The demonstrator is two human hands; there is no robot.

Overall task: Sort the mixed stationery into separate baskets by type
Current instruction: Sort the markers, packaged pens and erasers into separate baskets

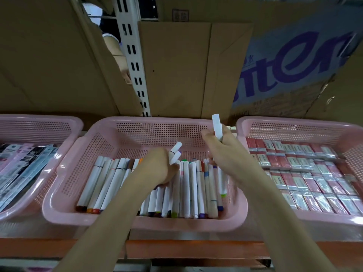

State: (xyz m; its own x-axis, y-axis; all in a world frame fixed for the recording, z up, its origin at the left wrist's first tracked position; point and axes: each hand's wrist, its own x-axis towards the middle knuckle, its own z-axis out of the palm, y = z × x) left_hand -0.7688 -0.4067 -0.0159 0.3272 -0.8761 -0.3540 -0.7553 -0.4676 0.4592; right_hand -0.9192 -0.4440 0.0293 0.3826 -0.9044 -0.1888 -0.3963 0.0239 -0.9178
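Note:
Three pink baskets stand in a row on the shelf. The middle basket [102, 132] holds several white markers [110, 181] with coloured caps, lying side by side. My left hand [157, 165] is inside it and grips two white markers [175, 153] that stick up and to the right. Above the basket's right side, my right hand [220, 148] holds one white marker [217, 126] upright. The left basket [64, 122] contains flat packaged stationery [23, 163]. The right basket [243, 124] is filled with red and white wrapped small boxes [306, 169].
Brown cardboard boxes [176, 65] stand behind the baskets, one with a blue and purple print [306, 61]. A white slotted shelf upright [133, 55] runs down between them, with another person's arm [117, 54] behind it. An orange shelf edge [176, 248] runs along the front.

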